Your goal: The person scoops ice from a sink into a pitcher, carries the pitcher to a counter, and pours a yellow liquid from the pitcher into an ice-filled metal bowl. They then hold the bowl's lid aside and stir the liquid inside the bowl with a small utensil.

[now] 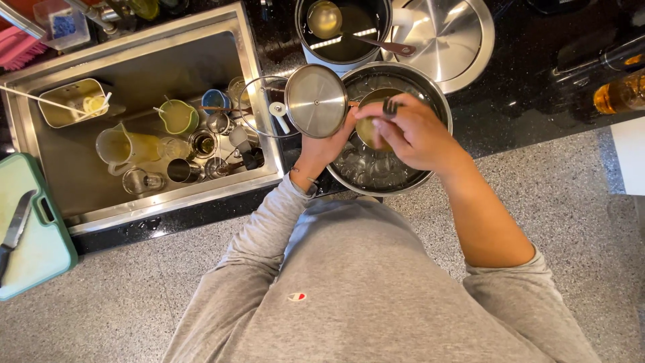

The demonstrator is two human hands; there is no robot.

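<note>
My left hand (327, 144) grips the lower edge of a small round steel lid (316, 101), held tilted to the left of a small pot (371, 128) of yellowish liquid. The small pot sits inside a large steel bowl (430, 101) that holds what looks like ice water. My right hand (413, 131) is over the small pot, its fingers shut on a dark fork-like utensil (390, 106) whose tip points into the pot. Most of the pot is hidden by my right hand.
A steel sink (80, 222) at the left holds a jug, cups and glasses. A glass lid (259, 87) lies on its right edge. Behind the bowl stand a pot with a ladle (326, 19) and a big steel lid (447, 37). A green cutting board (40, 249) with a knife (15, 228) is far left, bottles (621, 94) far right.
</note>
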